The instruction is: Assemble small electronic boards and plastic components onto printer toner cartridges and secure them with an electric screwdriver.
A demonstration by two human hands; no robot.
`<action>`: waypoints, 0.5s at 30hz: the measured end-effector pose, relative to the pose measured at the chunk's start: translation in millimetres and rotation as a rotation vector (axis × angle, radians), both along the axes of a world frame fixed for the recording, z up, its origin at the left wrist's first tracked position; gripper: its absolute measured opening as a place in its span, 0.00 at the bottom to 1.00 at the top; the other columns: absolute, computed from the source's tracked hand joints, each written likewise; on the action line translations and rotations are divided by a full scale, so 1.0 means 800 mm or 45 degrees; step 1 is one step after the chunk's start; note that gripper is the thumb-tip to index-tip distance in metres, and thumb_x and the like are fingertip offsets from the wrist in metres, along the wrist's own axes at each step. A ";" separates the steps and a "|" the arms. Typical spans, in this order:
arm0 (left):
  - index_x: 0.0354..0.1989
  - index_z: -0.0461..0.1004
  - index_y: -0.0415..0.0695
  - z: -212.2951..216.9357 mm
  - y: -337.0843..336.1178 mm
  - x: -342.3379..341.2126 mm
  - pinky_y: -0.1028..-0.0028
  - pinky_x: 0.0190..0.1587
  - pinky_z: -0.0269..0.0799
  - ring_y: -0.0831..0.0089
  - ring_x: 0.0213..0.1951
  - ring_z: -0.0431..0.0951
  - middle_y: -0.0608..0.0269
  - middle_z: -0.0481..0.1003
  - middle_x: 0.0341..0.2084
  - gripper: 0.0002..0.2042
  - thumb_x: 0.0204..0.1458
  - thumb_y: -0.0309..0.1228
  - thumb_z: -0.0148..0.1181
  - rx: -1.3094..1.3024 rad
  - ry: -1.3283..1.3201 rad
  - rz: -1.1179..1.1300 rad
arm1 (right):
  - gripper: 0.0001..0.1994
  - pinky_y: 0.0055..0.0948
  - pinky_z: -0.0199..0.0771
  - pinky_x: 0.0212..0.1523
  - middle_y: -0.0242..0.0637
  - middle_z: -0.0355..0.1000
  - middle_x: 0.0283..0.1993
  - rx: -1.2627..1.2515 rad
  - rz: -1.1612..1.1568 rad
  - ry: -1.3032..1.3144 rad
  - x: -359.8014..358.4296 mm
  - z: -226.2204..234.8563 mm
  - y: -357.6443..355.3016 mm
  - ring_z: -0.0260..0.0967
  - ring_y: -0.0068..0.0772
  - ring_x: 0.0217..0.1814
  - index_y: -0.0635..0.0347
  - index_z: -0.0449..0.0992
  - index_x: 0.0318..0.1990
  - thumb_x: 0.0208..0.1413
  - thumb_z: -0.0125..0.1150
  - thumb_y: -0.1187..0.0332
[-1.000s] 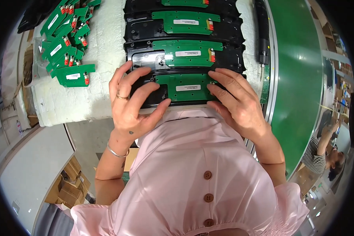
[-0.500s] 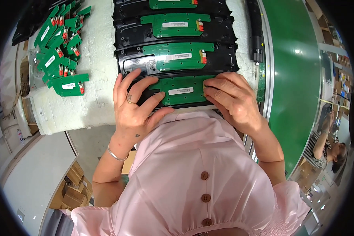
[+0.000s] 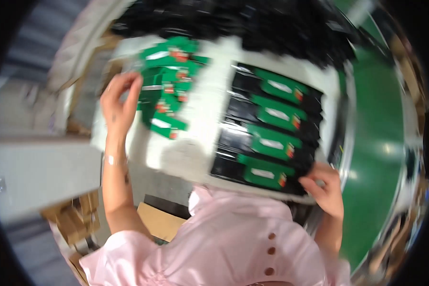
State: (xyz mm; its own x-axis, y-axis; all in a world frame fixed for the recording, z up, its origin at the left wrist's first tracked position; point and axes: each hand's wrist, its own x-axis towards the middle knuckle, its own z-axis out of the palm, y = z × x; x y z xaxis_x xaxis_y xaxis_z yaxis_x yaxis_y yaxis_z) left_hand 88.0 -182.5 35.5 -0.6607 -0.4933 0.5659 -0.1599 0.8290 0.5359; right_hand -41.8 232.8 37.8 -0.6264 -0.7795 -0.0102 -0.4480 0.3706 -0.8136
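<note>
My left hand (image 3: 120, 101) is raised beside the left edge of a heap of green circuit boards (image 3: 163, 123) with white labels and red-orange parts. Its fingers are bent with a gap to the thumb, and nothing shows between them. My right hand (image 3: 325, 187) is at the lower right corner of the nearest black plastic panel (image 3: 226, 164). Its thumb and fingertips are close to or touching that corner; blur hides which. A green circuit board (image 3: 264, 172) lies on this panel. Beyond it, several more black panels in a row each carry a green board (image 3: 271, 143).
Boards and panels rest on a white padded worktop (image 3: 195, 143). A dark mass of black parts (image 3: 291, 28) covers its far side. A metal rail and a green surface (image 3: 376, 157) run along the right. Cardboard boxes (image 3: 76, 217) stand low on the left.
Both hands have left the nearest board. My left hand has moved left to the heap of boards; my right has moved to the panel's corner. The view has swung left and blurred.
</note>
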 end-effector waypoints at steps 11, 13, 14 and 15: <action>0.32 0.75 0.39 -0.014 -0.165 -0.020 0.63 0.39 0.68 0.51 0.36 0.73 0.46 0.73 0.30 0.09 0.47 0.30 0.52 -0.338 -0.679 0.036 | 0.04 0.24 0.60 0.22 0.35 0.66 0.18 -0.013 -0.175 0.178 0.000 -0.002 -0.016 0.62 0.28 0.20 0.66 0.73 0.21 0.41 0.63 0.78; 0.39 0.73 0.40 -0.025 -0.164 -0.022 0.65 0.46 0.64 0.55 0.44 0.70 0.48 0.72 0.38 0.13 0.51 0.29 0.44 -0.217 -0.800 0.085 | 0.04 0.26 0.62 0.23 0.36 0.66 0.20 -0.040 -0.232 0.132 -0.007 -0.003 -0.016 0.63 0.29 0.21 0.64 0.74 0.23 0.41 0.64 0.76; 0.46 0.70 0.41 -0.045 -0.179 -0.003 0.66 0.50 0.62 0.57 0.48 0.68 0.49 0.70 0.43 0.15 0.53 0.29 0.40 -0.216 -0.743 0.124 | 0.04 0.27 0.63 0.23 0.36 0.66 0.20 -0.091 -0.163 0.174 -0.021 -0.014 -0.018 0.64 0.30 0.21 0.62 0.75 0.25 0.42 0.64 0.74; 0.50 0.67 0.40 -0.063 -0.203 0.017 0.68 0.56 0.57 0.59 0.53 0.64 0.50 0.66 0.49 0.17 0.56 0.31 0.38 -0.055 -0.771 0.143 | 0.04 0.29 0.64 0.24 0.36 0.67 0.20 -0.118 -0.106 0.118 -0.032 -0.019 -0.024 0.64 0.33 0.22 0.61 0.75 0.26 0.44 0.63 0.71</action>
State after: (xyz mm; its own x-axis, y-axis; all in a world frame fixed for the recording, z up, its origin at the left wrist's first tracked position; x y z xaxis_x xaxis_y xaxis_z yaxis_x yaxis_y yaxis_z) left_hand 101.2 -344.9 -14.7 -0.8163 -0.5633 0.1277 -0.5126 0.8085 0.2891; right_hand -67.7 213.7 22.9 -0.6839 -0.7195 0.1206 -0.4938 0.3349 -0.8025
